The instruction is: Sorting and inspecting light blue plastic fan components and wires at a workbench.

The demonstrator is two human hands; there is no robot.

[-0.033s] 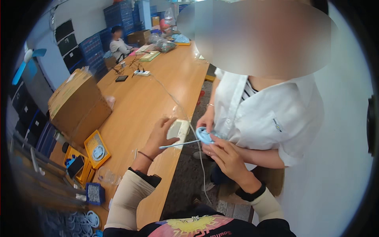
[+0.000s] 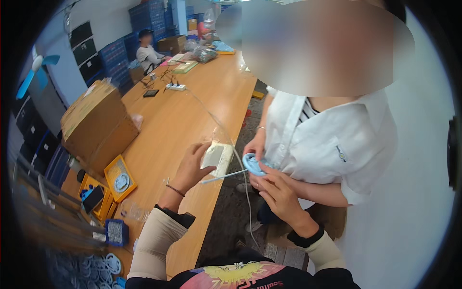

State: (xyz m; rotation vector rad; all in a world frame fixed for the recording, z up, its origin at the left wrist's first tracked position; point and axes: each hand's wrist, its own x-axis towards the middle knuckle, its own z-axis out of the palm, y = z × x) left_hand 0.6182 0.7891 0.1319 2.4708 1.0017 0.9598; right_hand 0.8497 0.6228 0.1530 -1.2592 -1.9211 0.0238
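Observation:
A light-blue ring-shaped piece [image 2: 251, 164] with parts inside it is held by the co-worker's hands [image 2: 259, 144] at the table's right edge. From it a thin light-blue rod [image 2: 224, 177] sticks out to the left, its free end just right of my left wrist. My right hand [image 2: 281, 195] reaches to the ring with fingers stretched out, its fingertips at the near rim. My left hand [image 2: 191, 166] is over the table with fingers spread and nothing in them. Beside it lies a cream, flat item with a grey panel [image 2: 217, 159].
A large cardboard box [image 2: 98, 132] stands on the wooden table's left side. Yellow trays [image 2: 120, 178], a blue bin of small pieces [image 2: 115, 232] and several light-blue rings [image 2: 113, 264] are nearer. A white cable [image 2: 226, 130] runs from a power strip [image 2: 175, 87] over the edge.
The view has shifted slightly, moving most things a little right in the picture. The rod's end now shows slightly farther from my left hand. My hands keep nearly the same pose.

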